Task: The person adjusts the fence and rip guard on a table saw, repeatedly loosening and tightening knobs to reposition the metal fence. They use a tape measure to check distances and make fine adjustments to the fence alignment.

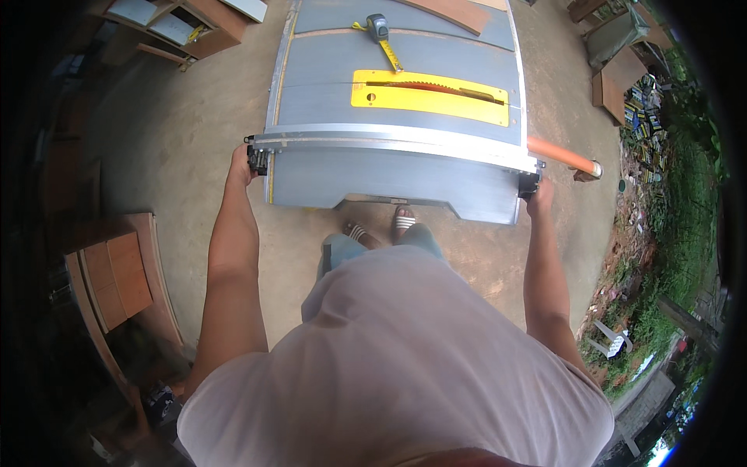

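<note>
A grey table saw (311, 93) stands in front of me, its blade showing in the slot of a yellow insert plate (428, 110). A silver fence bar (389, 148) lies across the saw's near part. My left hand (242, 163) grips the black clamp at the bar's left end. At the right end my right hand (538, 195) holds the other black clamp, fingers partly hidden. A tape measure (378, 29), with some yellow tape out, rests behind the insert plate, near a brown wooden strip (447, 15).
An orange pipe (562, 156) sticks out right of the saw. Wooden pieces stand at back left (210, 27), near left (117, 284) and back right (611, 93). Rubble and plants border the concrete floor (179, 124) on the right, with a plastic chair (611, 338) lower down.
</note>
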`<state>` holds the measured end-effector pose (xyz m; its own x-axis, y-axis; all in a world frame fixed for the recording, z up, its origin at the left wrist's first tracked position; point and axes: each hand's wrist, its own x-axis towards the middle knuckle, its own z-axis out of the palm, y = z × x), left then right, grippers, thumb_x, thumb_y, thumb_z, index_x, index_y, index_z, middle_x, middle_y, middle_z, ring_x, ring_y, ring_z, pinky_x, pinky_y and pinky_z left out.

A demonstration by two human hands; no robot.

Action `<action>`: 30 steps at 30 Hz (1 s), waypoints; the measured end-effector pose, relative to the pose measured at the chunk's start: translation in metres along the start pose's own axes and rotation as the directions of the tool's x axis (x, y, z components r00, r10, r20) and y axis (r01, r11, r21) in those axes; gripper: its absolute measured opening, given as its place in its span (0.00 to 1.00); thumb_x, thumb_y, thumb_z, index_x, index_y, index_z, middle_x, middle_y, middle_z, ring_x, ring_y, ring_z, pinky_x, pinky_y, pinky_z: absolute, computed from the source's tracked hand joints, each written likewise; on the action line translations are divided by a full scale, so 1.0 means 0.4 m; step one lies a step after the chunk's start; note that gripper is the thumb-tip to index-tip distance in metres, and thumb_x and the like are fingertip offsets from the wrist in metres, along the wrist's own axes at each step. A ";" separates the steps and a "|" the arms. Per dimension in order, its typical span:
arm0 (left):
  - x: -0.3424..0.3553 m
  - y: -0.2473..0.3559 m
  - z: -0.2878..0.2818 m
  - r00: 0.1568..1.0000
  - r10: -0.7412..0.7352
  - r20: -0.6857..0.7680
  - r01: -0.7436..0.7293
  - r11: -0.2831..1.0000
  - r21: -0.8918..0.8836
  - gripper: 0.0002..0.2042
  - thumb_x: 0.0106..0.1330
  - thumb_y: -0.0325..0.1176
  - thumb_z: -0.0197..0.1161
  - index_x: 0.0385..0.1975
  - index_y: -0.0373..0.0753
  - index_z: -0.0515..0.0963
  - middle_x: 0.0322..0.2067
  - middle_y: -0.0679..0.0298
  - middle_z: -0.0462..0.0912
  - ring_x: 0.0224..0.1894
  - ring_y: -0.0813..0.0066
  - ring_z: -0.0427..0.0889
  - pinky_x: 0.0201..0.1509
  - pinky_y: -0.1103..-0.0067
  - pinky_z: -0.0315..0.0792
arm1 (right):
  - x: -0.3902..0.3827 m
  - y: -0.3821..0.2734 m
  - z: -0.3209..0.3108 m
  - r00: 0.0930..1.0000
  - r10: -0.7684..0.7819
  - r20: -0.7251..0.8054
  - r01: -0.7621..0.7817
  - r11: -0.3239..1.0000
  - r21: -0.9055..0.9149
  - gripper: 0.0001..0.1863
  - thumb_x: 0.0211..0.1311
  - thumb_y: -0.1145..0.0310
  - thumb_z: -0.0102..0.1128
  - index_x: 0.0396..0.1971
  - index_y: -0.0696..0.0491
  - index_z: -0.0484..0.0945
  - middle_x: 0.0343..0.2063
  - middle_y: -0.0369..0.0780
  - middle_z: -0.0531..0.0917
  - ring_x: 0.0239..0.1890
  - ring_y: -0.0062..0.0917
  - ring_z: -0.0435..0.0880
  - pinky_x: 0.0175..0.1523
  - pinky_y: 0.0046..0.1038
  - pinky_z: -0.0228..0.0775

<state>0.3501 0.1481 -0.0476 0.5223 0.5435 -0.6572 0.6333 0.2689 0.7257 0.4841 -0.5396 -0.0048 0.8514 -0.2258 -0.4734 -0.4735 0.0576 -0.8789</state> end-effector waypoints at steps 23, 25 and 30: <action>-0.086 -0.579 -0.510 0.959 -0.261 0.112 0.235 0.951 0.202 0.16 0.65 0.50 0.57 0.33 0.41 0.76 0.26 0.70 0.74 0.25 0.81 0.72 0.27 0.81 0.66 | -0.690 0.429 0.035 0.748 0.460 -0.478 -0.626 0.728 -0.279 0.28 0.65 0.46 0.50 0.53 0.53 0.71 0.45 0.42 0.77 0.40 0.32 0.76 0.39 0.39 0.67; -0.043 -0.604 -0.475 0.979 -0.142 0.146 0.096 0.954 0.283 0.18 0.65 0.50 0.58 0.34 0.37 0.76 0.26 0.67 0.77 0.29 0.78 0.74 0.33 0.79 0.69 | -0.677 0.342 0.016 0.778 0.369 -0.509 -0.541 0.806 -0.242 0.28 0.65 0.45 0.51 0.52 0.54 0.71 0.45 0.42 0.77 0.41 0.32 0.76 0.39 0.38 0.67; -0.061 -0.244 -0.322 0.944 0.093 0.318 -0.122 0.990 0.071 0.25 0.64 0.56 0.56 0.39 0.35 0.77 0.30 0.63 0.79 0.33 0.75 0.76 0.38 0.77 0.71 | -0.497 0.133 -0.053 0.840 0.205 -0.503 -0.327 0.930 -0.167 0.35 0.66 0.43 0.47 0.63 0.54 0.63 0.61 0.44 0.69 0.60 0.37 0.69 0.59 0.42 0.60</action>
<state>0.2019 0.2109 -0.0762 0.7335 0.2851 -0.6170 0.6038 0.1436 0.7841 0.2849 -0.5122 0.0437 0.5044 -0.6671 -0.5482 -0.7565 -0.0354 -0.6530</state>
